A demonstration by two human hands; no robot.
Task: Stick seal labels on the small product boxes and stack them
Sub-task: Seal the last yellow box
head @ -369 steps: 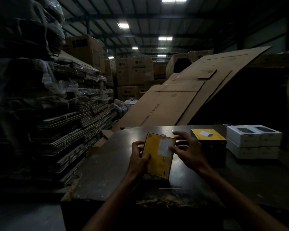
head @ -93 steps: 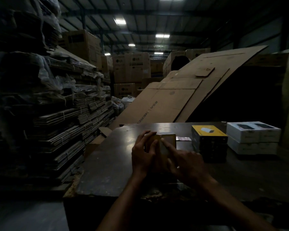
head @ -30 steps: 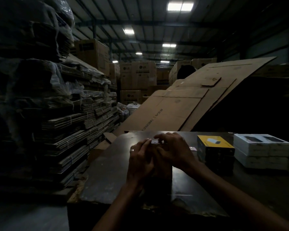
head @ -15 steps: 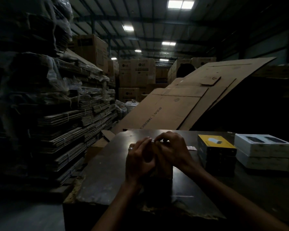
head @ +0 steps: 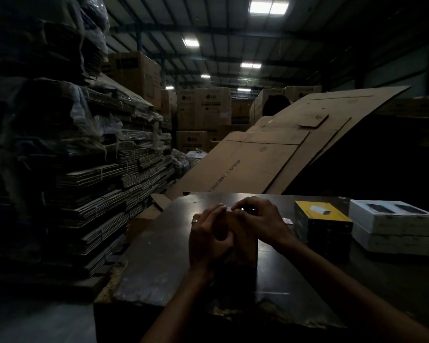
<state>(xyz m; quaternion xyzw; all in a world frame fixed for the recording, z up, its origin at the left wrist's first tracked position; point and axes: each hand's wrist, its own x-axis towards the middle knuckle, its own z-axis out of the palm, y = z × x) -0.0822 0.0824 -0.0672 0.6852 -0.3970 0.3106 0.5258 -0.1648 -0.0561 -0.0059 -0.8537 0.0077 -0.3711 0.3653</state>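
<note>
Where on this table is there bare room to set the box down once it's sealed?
Bare tabletop lies left of the left hand, out to the table's left edge. The right side is crowded: yellow-topped box stack, white boxes, a small label between the right hand and stack.

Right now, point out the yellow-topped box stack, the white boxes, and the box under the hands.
yellow-topped box stack (head: 320, 212): head view, on its yellow top face.
white boxes (head: 391, 219): head view, front of the upper box.
box under the hands (head: 244, 246): head view, on its near face.

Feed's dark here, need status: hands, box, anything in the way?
Left hand grips upright box. Right hand pressing seal label on top edge. Yellow-topped stack clear to the right.
</note>
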